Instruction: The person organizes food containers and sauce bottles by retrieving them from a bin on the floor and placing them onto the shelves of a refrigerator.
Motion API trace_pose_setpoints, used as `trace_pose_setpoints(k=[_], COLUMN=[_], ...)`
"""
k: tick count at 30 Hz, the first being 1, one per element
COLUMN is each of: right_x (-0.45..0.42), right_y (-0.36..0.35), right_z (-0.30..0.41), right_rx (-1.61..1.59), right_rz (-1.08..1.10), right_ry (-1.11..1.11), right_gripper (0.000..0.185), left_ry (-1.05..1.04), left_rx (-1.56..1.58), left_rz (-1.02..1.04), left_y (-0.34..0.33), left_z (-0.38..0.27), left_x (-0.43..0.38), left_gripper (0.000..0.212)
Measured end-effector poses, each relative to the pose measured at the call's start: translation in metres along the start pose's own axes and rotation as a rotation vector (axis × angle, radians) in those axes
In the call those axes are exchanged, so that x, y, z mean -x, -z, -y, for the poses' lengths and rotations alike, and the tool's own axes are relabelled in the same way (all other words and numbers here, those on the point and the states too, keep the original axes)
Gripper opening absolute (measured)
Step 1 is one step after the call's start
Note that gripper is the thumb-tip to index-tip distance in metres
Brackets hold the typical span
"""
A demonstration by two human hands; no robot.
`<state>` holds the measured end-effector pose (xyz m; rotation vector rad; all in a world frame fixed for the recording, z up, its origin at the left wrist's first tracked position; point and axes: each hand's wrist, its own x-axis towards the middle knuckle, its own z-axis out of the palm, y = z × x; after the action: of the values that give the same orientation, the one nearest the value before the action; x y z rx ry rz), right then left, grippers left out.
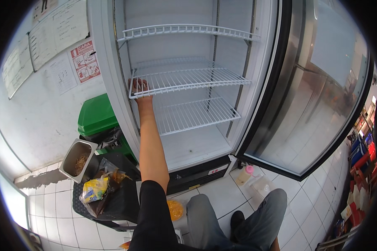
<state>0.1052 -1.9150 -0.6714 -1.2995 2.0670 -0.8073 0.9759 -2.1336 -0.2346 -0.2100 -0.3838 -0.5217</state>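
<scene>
My left hand [140, 88] reaches into an open upright display fridge [188, 147], its fingers under and around the left front corner of the middle white wire shelf [188, 78]. That shelf is tilted, its left side forward of the frame. Another wire shelf [198, 116] lies below it, and one more [188, 29] is fixed above. Of my right hand only a bit of skin [275, 244] shows at the bottom edge, beside my knee; the fingers are hidden.
The fridge's glass door [304, 94] stands open at right. At left are a green bin [95, 114] and a black stool [122, 200] bearing a steel pan [78, 161] and plastic bags [95, 189]. A pink-capped bottle [245, 175] and a clear container [262, 189] stand on the tiles.
</scene>
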Motion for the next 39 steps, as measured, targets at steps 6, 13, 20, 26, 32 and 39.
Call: trace_pose_setpoints(k=[6,13,20,26,32,39], right_x=[-0.002,-0.009,-0.015,-0.014,-0.013,-0.004], right_y=[-0.005,-0.011,-0.021,-0.027,-0.027,-0.022], right_z=[0.022,0.046,0.06,0.058,0.052,0.036], right_rx=[0.041,0.051,0.052,0.044,0.026,-0.037], right_rz=[0.019,0.034,0.035,0.04,0.037,0.039], right_ry=[0.018,0.044,0.053,0.046,0.039,0.097], right_gripper=[0.026,0.026,0.026,0.026,0.026,0.026], left_ry=[0.005,0.02,0.081,0.106,0.335,0.79], left_rx=[-0.014,-0.049,-0.183,-0.267,-1.048,-2.673], left_rz=[-0.059,-0.075,-0.085,-0.1,-0.099,0.662], left_y=[-0.008,-0.017,0.004,0.02,0.04,0.037], left_z=[0.002,0.007,0.01,0.01,0.015,0.014], left_x=[-0.009,-0.017,-0.022,-0.03,-0.008,0.024], left_gripper=[0.024,0.032,0.041,0.049,0.057,0.067])
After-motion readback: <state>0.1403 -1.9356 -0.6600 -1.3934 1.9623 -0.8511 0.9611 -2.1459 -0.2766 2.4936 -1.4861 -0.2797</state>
